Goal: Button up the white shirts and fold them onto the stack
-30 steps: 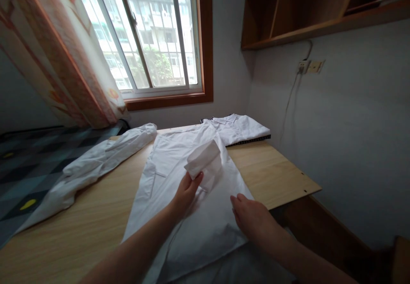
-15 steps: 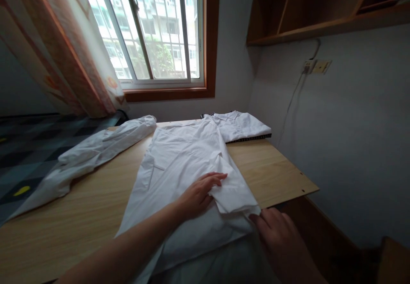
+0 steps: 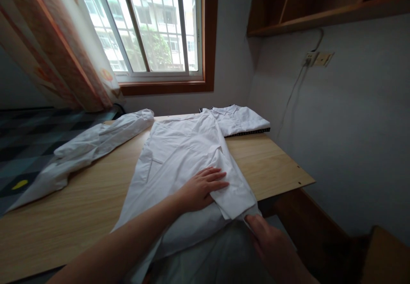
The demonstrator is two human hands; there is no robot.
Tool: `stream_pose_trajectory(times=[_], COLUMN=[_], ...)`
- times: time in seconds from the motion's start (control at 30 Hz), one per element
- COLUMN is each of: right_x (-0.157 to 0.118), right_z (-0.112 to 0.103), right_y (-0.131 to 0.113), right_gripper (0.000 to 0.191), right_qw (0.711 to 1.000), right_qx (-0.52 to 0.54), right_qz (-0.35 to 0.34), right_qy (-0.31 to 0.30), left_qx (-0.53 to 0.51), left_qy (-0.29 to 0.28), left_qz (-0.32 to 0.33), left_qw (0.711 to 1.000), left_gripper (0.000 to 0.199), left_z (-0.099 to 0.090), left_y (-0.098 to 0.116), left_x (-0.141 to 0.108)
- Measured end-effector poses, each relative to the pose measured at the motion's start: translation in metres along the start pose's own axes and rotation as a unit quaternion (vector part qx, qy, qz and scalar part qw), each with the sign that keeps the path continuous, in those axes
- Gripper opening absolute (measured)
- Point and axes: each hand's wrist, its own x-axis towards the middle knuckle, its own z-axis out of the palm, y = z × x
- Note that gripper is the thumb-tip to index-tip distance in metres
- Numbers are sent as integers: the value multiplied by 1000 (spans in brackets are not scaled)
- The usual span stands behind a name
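Note:
A long white coat (image 3: 179, 151) lies spread on the wooden table, its lower part hanging over the near edge. My left hand (image 3: 206, 185) rests flat on it, palm down and fingers apart, beside a folded-over sleeve (image 3: 235, 194) whose cuff points toward me. At the lower right corner of the cloth, my right hand (image 3: 265, 232) is closed, thumb and fingers pinching the coat's edge just past the cuff. Part of that hand is in shadow.
Behind the coat sits a folded white garment (image 3: 240, 119) on dark patterned cloth. Another white sleeve-like garment (image 3: 102, 136) stretches across the left of the table (image 3: 272, 164) toward a checked bedspread (image 3: 28, 139). A shelf (image 3: 307, 23) hangs at upper right.
My right hand has drawn slightly left and down with the coat's edge. The fingers of my left hand have spread and flattened on the cloth. The view has tilted down a little.

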Motion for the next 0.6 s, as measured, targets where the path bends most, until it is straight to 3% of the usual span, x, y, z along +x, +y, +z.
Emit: stream_pose_trajectory(times=[0.1, 0.23, 0.3, 0.37, 0.43, 0.5, 0.6], right_x=[-3, -10, -15, -18, -17, -12, -6], right_z=[0, -11, -15, -16, -12, -4, 12], right_y=[-8, -10, 1, 18, 34, 42, 41], right_gripper=[34, 17, 19, 22, 20, 21, 20], right_qw=[998, 968, 962, 959, 947, 941, 932], right_qx=[49, 216, 263, 267, 264, 279, 321], right_qz=[18, -56, -16, 77, 125, 114, 96], right_qy=[-25, -116, -69, 47, 136, 155, 135], left_qx=[2, 3, -1, -8, -13, -12, -3], left_qy=[-10, -29, -29, -28, -29, -34, -40], left_qz=[-3, -6, -8, -8, -9, -11, -13], left_qw=[1000, 1000, 1000, 1000, 999, 999, 999], left_gripper=[53, 53, 54, 53, 52, 52, 53], left_z=[1, 1, 0, 0, -1, -2, -2], left_y=[0, 0, 0, 1, 1, 1, 0], left_x=[1, 3, 3, 4, 4, 4, 5])
